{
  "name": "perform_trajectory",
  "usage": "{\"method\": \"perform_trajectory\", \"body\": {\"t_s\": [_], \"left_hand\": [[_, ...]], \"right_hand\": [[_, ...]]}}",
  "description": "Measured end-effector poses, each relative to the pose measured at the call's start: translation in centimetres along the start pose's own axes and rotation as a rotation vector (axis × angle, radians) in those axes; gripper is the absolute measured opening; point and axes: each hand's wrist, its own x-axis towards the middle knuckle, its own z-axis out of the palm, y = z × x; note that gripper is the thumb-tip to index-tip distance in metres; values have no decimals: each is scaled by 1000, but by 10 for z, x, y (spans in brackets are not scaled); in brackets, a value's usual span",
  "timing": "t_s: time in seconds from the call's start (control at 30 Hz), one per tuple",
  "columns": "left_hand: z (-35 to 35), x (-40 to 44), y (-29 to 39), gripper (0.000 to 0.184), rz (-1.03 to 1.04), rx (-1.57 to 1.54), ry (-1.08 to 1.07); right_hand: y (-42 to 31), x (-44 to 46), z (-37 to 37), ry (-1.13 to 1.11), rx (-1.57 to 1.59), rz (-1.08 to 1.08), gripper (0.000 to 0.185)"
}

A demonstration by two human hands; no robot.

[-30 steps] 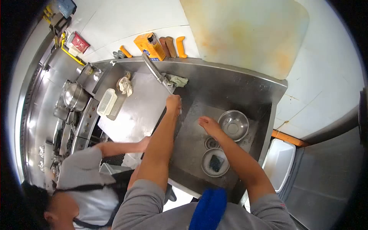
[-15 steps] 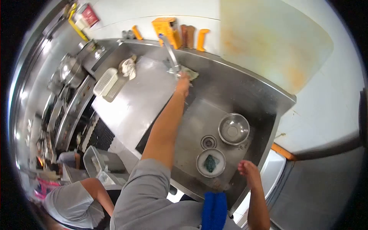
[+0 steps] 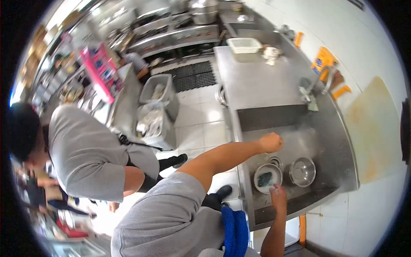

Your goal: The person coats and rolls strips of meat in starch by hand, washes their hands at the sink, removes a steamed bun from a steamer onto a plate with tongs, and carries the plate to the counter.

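My left hand (image 3: pixel 271 142) is curled into a loose fist above the sink, and nothing shows in it. Below it stands a small round bowl (image 3: pixel 256 182) holding whitish, sudsy water and a dark green scouring pad (image 3: pixel 265 179). My right hand (image 3: pixel 278 196) is at the near right rim of this bowl, fingers partly bent and apart; whether they touch the rim I cannot tell. Just right of the bowl sits a steel bowl (image 3: pixel 302 171) on the sink floor. The drain (image 3: pixel 274 162) is partly hidden behind the small bowl.
A faucet (image 3: pixel 319 81) rises at the sink's back wall, near a green cloth (image 3: pixel 313 104). On the steel counter (image 3: pixel 265 81) lie a white basket (image 3: pixel 244 45) and a crumpled cloth (image 3: pixel 271 55). Another person (image 3: pixel 85 145) stands left, near grey bins (image 3: pixel 165 135).
My left hand has left the faucet and come back over the sink. My right hand has moved to the small bowl's rim. The view has turned left, showing more of the kitchen.
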Motion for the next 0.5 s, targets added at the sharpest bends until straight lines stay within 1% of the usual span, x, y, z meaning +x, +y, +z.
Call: {"method": "perform_trajectory", "body": {"t_s": [0.03, 0.1, 0.17, 0.23, 0.27, 0.3, 0.33, 0.37, 0.43, 0.47, 0.5], "left_hand": [[-3, -22, 0, 26, 55, 52, 79], [-22, -62, 2, 27, -27, 71, 147], [-45, -98, -9, 28, -125, 81, 218], [-69, -125, -31, 28, -53, 5, 103], [-70, -137, -47, 28, -83, -7, 133], [-71, -146, -68, 31, -19, -47, 283], [-76, -159, -86, 39, 50, -78, 431], [-85, -174, -100, 39, 30, -76, 459], [-108, -208, -128, 55, 97, 434, 745], [-147, -243, -123, 46, -19, 256, 486], [-166, -267, -139, 46, -50, 258, 512]], "right_hand": [[4, 1, 6, -40, -14, -36, 37], [13, 14, 20, -164, -260, -181, 40], [-16, 22, 13, -187, -387, -223, 40], [-71, 35, 0, -228, -270, -166, 40], [-106, 37, -5, -243, -227, -189, 40], [-146, 39, -12, -253, -183, -210, 41], [-190, 37, -18, -266, -192, -271, 40], [-233, 36, -24, -279, -199, -333, 38], [-308, 36, -30, -330, 0, -466, 39], [-342, 36, -26, -369, 170, -534, 39], [-371, 35, -19, -414, 341, -593, 40]]}}
